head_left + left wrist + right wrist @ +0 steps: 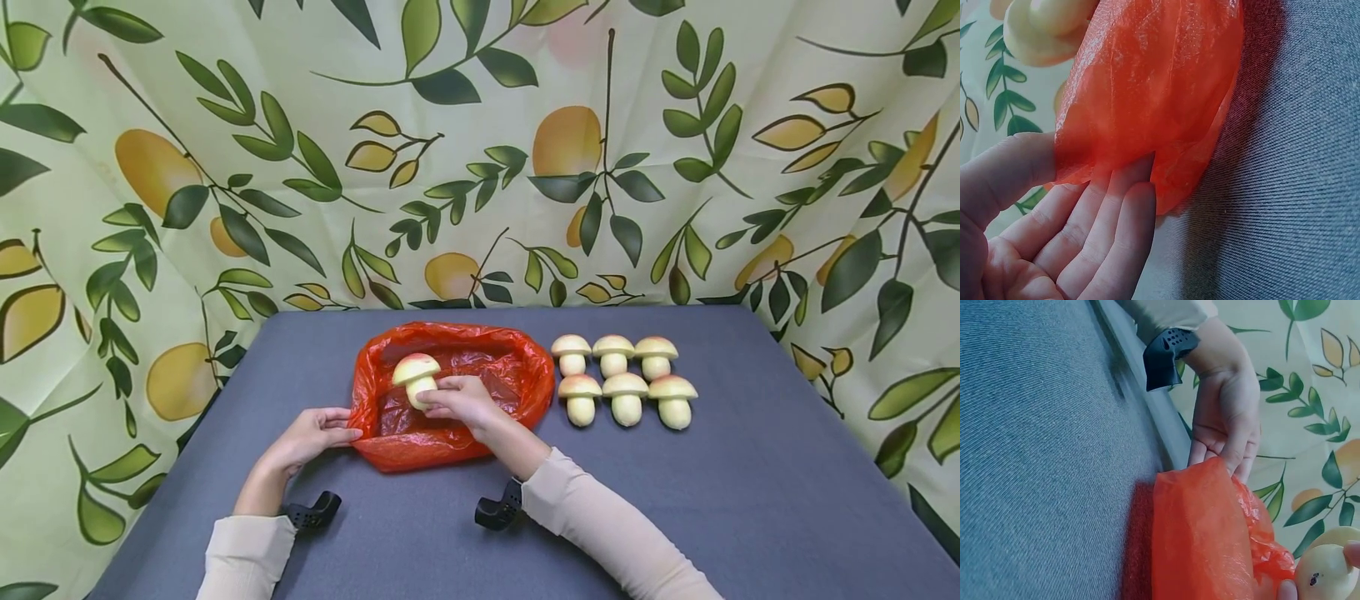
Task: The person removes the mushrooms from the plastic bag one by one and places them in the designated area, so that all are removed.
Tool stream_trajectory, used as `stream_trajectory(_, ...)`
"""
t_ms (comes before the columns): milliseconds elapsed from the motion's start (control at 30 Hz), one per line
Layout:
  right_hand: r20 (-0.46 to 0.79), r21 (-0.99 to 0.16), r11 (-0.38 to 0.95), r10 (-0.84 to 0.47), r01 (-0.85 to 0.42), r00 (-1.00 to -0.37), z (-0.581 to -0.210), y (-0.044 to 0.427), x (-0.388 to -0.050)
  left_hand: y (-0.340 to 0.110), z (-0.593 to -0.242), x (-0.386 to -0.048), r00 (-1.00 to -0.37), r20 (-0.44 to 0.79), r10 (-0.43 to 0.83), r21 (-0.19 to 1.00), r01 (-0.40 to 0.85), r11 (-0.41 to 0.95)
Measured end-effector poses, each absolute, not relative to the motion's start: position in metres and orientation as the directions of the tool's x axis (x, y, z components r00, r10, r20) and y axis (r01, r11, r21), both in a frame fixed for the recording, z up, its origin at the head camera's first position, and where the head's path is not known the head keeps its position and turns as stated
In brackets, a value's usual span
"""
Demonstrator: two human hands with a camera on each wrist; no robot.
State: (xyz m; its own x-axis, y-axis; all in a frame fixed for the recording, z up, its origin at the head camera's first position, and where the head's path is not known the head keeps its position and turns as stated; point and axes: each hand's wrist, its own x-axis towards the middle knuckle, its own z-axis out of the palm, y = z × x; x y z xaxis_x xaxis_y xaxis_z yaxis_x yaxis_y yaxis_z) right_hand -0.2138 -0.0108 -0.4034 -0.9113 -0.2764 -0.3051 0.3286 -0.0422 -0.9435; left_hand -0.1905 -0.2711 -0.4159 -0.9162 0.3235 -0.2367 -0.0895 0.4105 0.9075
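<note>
A red plastic bag (420, 450) lies spread on the table with its mouth facing up. At its left rim, my left hand (311, 437) pinches the thin film between thumb and fingers, as the left wrist view shows on the bag's side (1154, 81). My right hand (468, 404) holds a toy mushroom (417, 369) by its pale stem, over the bag's opening. The mushroom's cap is cream with a reddish top. In the right wrist view the mushroom's stem end (1325, 575) shows at the lower right, with only fingertips visible.
Several similar mushrooms (626, 398) stand in two rows just right of the bag on the grey-blue table (675, 508). A leaf-patterned cloth (480, 167) hangs behind and at both sides. Black wrist cameras (498, 510) sit beneath each wrist.
</note>
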Motion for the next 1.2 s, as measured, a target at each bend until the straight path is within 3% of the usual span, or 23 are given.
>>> stream_trajectory(733, -0.256, -0.949, -0.09, -0.329, 0.301, -0.909, -0.393, 0.025, -0.193, -0.27, -0.415, -0.19, -0.911, -0.241, 0.336, 0.918, -0.102, 0.384)
stream_trajectory(1200, -0.244, -0.958, -0.047, -0.393, 0.284, -0.887, -0.396, 0.056, -0.179, -0.27, -0.417, -0.191, -0.909, -0.247, 0.336, 0.916, -0.105, 0.388)
